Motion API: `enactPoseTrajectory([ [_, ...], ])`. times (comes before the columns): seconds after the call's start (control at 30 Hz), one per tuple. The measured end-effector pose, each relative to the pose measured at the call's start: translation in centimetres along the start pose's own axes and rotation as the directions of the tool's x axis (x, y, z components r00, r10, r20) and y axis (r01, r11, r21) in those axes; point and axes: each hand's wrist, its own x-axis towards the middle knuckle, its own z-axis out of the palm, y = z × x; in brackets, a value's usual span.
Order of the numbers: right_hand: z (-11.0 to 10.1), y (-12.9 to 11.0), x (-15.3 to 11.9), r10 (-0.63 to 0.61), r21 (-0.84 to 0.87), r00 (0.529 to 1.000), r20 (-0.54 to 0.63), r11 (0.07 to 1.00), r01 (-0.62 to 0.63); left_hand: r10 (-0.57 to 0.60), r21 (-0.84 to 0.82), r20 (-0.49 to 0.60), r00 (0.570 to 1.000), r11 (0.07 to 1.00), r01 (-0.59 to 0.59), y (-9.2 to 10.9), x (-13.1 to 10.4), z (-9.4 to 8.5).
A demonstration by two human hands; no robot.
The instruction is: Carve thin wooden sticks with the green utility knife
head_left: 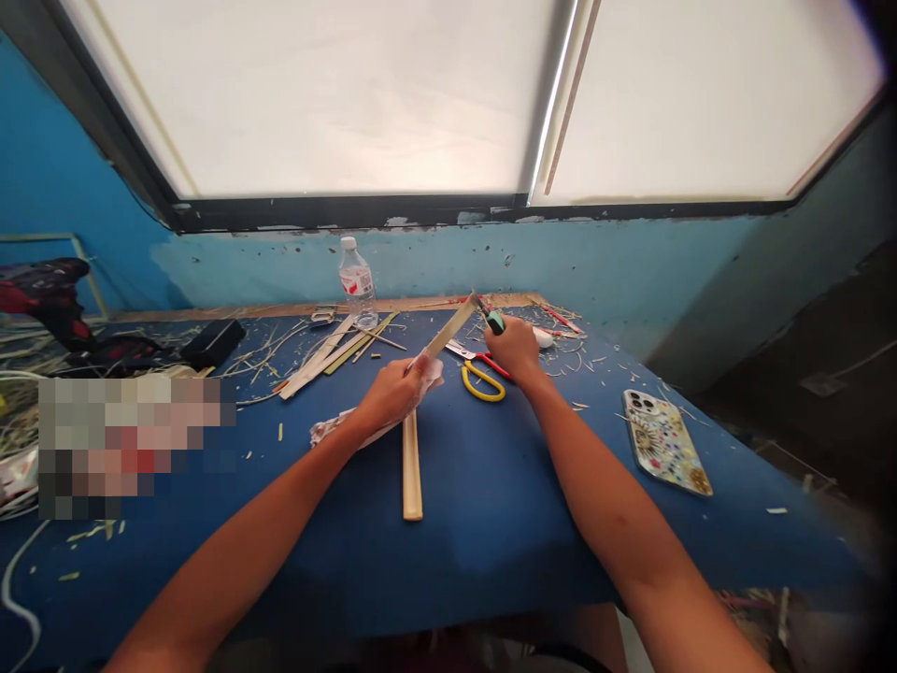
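Observation:
My left hand (392,397) is closed around a flat bamboo strip (450,329), with a whitish cloth (433,372) wrapped between palm and strip. The strip slants up to the right. My right hand (515,348) grips a hand tool with a green and black handle (495,322); its dark metal head meets the strip's far tip, and its exact kind is too small to tell. Below the left hand, another bamboo piece (413,472) lies on the blue table. Scissors (483,380) with a yellow and a red handle lie beneath the right hand.
A plastic bottle (359,290) stands near the wall, beside several bamboo strips (319,360). A phone in a patterned case (665,441) lies at right. On the left are a power drill (52,294), a black battery-like block (214,343) and a blurred-out area. Shavings litter the table (476,551).

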Motion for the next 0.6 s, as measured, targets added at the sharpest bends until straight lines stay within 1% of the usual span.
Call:
enactPoseTrajectory([
  [0.1,-0.1,0.5,0.1,0.005,0.0,1.0,0.008,1.0,-0.005,-0.027,-0.111,0.009,1.0,0.993,0.028,-0.5,0.5,0.3],
  [0.2,-0.1,0.7,0.2,0.006,-0.01,1.0,-0.008,1.0,-0.006,-0.045,-0.192,-0.018,0.999,0.981,0.041,-0.8,1.0,0.7],
  [0.27,-0.1,0.7,0.2,0.002,-0.018,1.0,-0.01,1.0,-0.003,-0.038,-0.187,-0.032,0.999,0.982,0.031,-0.9,1.1,0.8],
  [0.3,-0.1,0.7,0.1,-0.002,-0.025,1.0,-0.006,1.0,0.001,-0.029,-0.157,-0.036,0.999,0.987,0.023,-0.9,1.0,0.7],
  [0.37,-0.1,0.6,0.1,-0.012,-0.042,1.0,0.003,0.999,0.013,-0.016,-0.031,-0.045,0.999,0.999,0.014,-0.8,0.8,0.5],
  [0.43,-0.1,0.6,0.1,-0.02,-0.059,1.0,0.01,0.998,0.021,-0.026,0.164,-0.047,0.999,0.986,0.033,-0.6,0.4,0.3],
  [0.53,-0.3,0.6,0.1,-0.036,-0.077,0.999,0.017,0.996,0.037,-0.061,0.432,-0.05,0.997,0.899,0.077,0.0,-0.2,0.0],
  [0.6,-0.4,0.6,0.2,-0.048,-0.092,0.999,0.022,0.995,0.05,-0.06,0.531,-0.046,0.997,0.844,0.075,0.4,-0.4,-0.1],
])
